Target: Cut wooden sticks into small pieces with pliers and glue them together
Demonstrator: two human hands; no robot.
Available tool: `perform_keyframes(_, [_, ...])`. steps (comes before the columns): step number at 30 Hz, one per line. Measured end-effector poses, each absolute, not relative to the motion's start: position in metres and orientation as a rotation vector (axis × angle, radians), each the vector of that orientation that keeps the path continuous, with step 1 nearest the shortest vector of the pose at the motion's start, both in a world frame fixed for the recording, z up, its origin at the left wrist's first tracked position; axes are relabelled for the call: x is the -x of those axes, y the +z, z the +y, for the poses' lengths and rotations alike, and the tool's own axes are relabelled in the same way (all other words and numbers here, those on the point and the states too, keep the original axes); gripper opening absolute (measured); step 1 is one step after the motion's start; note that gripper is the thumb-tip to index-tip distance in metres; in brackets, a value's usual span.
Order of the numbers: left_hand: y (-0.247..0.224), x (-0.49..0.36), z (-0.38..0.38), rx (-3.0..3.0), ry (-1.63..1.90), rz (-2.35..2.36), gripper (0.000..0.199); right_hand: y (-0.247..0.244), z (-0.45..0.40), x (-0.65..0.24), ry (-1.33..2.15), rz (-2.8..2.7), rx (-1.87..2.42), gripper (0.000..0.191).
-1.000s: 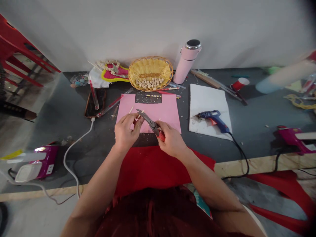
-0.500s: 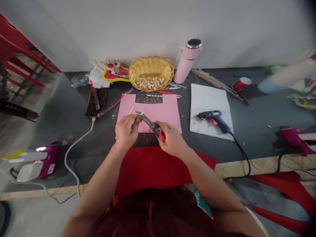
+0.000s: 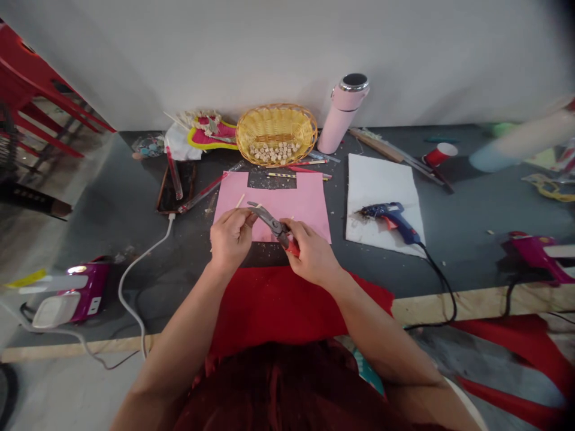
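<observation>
My left hand (image 3: 230,239) pinches a thin pale wooden stick (image 3: 241,200), one end of which sticks up past the fingers. My right hand (image 3: 313,250) is closed round the red handles of pruning shears (image 3: 272,223). The grey curved blades reach left to the fingertips of my left hand, with a pale bit of stick showing at them. Below both hands lies a pink sheet (image 3: 312,203) with a notch cut in its far edge. Beyond it a yellow wicker basket (image 3: 276,123) holds many small pale pieces (image 3: 279,151).
A pink flask (image 3: 340,117) stands beside the basket. On the right a blue glue gun (image 3: 390,216) rests on a white board (image 3: 380,173). At left are a phone (image 3: 187,187) with a white cable (image 3: 129,269) and a magenta device (image 3: 94,293). Red cloth (image 3: 278,305) hangs over the front edge.
The view has shifted very slightly. Both hands, the stick and the shears keep nearly the same pose.
</observation>
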State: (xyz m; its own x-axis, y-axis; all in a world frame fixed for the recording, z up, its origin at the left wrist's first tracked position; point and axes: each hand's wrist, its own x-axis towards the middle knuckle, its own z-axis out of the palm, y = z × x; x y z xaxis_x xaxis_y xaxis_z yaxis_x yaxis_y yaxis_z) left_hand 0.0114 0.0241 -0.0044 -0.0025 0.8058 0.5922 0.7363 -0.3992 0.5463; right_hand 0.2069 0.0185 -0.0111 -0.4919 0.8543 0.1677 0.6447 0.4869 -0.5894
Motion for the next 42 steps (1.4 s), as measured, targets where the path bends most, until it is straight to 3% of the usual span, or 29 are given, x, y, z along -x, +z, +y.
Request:
perform_keyframes(19, [-0.0032,-0.0122,0.0223,-2.166,1.326,1.628,0.02,-0.0091,0.014,-0.2085,0.658,-2.31,1.296,0.047])
perform_keyframes(33, [0.0001,-0.0119,0.02,-2.02,1.411,1.489,0.021,-0.004,0.0141,-0.2112,0.89,-2.266,1.197,0.043])
perform_keyframes(42, [-0.003,-0.0086,0.0218,-1.649,1.416,1.253,0.026,-0.0062,0.0195,-0.2112,0.707,-2.36,1.186,0.058])
